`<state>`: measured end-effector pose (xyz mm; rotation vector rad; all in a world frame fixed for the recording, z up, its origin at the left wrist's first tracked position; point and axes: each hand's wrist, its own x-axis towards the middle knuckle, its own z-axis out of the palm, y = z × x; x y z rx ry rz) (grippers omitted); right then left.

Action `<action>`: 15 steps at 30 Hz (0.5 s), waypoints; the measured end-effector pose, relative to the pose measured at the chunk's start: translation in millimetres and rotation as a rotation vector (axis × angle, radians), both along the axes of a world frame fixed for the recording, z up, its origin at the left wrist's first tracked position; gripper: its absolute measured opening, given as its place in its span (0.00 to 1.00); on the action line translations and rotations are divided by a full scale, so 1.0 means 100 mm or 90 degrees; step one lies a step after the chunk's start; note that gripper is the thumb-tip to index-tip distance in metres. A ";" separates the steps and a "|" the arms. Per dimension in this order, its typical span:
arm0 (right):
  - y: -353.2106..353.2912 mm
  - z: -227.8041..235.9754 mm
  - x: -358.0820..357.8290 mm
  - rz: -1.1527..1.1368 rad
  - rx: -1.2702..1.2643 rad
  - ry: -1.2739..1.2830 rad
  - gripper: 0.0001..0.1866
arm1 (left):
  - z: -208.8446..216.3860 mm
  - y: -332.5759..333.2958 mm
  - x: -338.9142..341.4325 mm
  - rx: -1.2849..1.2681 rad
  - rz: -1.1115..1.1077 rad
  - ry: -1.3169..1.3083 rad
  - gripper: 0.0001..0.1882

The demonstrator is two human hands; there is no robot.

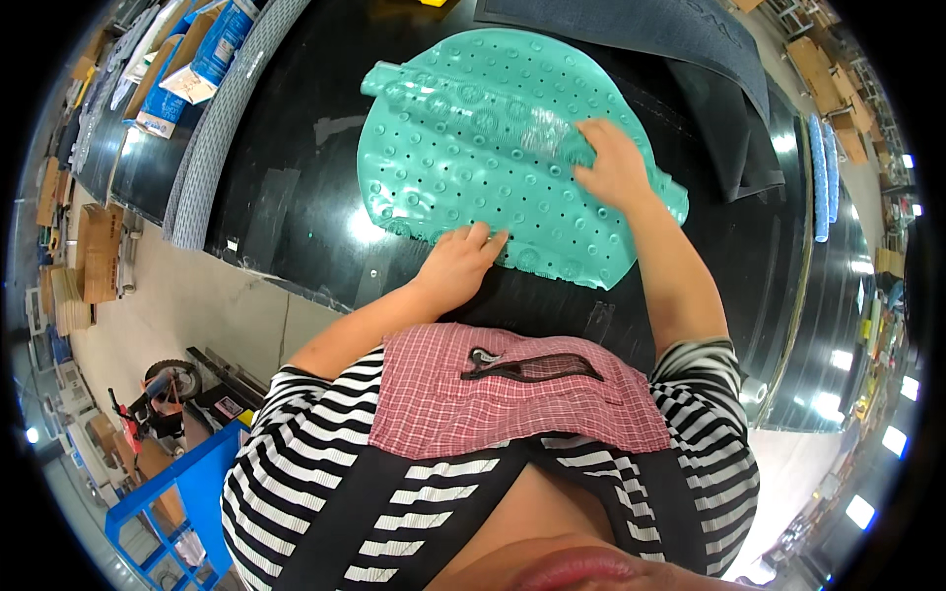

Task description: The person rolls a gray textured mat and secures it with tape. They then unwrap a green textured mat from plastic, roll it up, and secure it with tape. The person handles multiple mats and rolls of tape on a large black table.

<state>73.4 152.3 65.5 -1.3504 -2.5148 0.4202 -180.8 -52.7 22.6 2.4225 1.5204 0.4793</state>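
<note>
A round teal bath mat (pixel 443 172) with suction cups and small holes lies on the black table. Across it runs a rolled teal mat (pixel 483 113), slanting from upper left to lower right. My right hand (pixel 616 167) is curled over the right part of this roll, slightly blurred, thumb toward me. My left hand (pixel 461 264) has bent fingers on the near edge of the round mat, which looks folded under; the thumb is partly hidden.
A dark grey mat (pixel 680 49) is draped over the table's far right. On the left lie a long grey roll (pixel 222 128) and blue-and-white boxes (pixel 202 59). Blue rolls (pixel 823 177) stand at the right. A blue frame (pixel 177 492) is beside me, lower left.
</note>
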 end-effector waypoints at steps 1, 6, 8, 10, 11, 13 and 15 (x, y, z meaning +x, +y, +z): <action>-0.23 0.09 -0.05 0.010 -0.072 0.029 0.36 | -0.09 -0.03 -0.02 0.008 0.002 0.007 0.25; -0.87 0.13 -0.17 0.033 -0.352 0.141 0.36 | -0.02 -0.11 -0.04 0.146 -0.044 -0.047 0.15; -0.92 0.11 -0.22 0.038 -0.410 0.146 0.36 | -0.18 -0.21 -0.04 0.058 -0.071 -0.087 0.11; -0.99 0.04 -0.22 0.036 -0.449 0.141 0.36 | -0.22 -0.26 -0.08 0.059 -0.104 -0.095 0.11; -1.02 -0.01 -0.21 0.036 -0.469 0.139 0.36 | -0.24 -0.29 -0.11 0.062 -0.110 -0.102 0.11; -1.08 -0.15 -0.18 0.040 -0.496 0.146 0.36 | -0.18 -0.29 -0.16 0.093 -0.135 -0.108 0.12; -1.09 -0.17 -0.18 0.050 -0.528 0.153 0.36 | -0.20 -0.35 -0.17 0.074 -0.122 -0.103 0.12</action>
